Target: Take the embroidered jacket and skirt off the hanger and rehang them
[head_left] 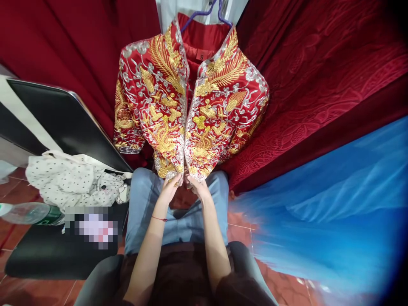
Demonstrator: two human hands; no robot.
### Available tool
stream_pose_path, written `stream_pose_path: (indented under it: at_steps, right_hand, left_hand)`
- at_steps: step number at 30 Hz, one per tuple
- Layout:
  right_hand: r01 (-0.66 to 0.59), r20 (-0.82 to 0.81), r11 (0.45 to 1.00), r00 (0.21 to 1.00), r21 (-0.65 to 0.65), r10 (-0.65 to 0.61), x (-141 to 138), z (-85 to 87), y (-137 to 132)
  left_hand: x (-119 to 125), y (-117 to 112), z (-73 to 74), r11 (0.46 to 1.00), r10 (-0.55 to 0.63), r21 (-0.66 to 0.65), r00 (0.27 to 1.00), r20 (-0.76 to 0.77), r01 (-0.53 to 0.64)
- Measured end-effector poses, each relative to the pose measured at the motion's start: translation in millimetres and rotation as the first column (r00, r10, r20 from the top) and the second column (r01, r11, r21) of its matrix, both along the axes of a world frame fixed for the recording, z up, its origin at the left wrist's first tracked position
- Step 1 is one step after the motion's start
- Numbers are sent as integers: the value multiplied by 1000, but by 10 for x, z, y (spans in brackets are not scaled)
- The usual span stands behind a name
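A red jacket (191, 102) thick with gold and silver embroidery hangs in front of me on a purple hanger (204, 12). Its front is open down the middle. My left hand (170, 187) pinches the bottom hem of the jacket's left panel. Just beside it, my right hand (196, 187) grips the hem of the right panel. Both hands meet at the lower front edge, fingers closed on the cloth. A thin red string circles my left wrist. My knees in blue jeans (143, 204) sit under the hands.
Dark red fabric (318, 76) hangs behind and to the right. A blue gauzy garment (334, 204) fills the lower right. A black chair (60, 123) at left bears a white dotted cloth (70, 178) and a plastic bottle (28, 212). The floor is red tile.
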State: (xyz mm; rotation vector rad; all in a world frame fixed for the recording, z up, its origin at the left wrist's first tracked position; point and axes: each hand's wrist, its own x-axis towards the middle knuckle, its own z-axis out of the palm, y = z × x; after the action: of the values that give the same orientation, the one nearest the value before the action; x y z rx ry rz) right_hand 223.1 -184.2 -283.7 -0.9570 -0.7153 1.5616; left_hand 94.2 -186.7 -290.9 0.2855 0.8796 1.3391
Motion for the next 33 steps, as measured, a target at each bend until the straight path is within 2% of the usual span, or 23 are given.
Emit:
stream_pose_path:
  at_steps: [4,7,14,20,33]
  right_hand:
    - [97,-42,995,994,30,-96,-39,86,13]
    - [149,-45,988,988,38,-147,-84,98,19]
    - [167,-95,986,981,-4,-167,-164,139,-3]
    - [172,-133,985,976,-15,-173,-193,119,3]
    - [124,-142,992,982,-19,-125,-147,81,-7]
  left_hand:
    - [143,-18,140,1000,2,27,999,39,-3]
    - [199,-16,170,999,-6,50,999,43,4]
    - [195,6,120,994,29,108,999,43,-33]
    - [183,8,92,997,42,56,998,41,-44]
    - [175,-3,41,998,48,47,999,12,-49]
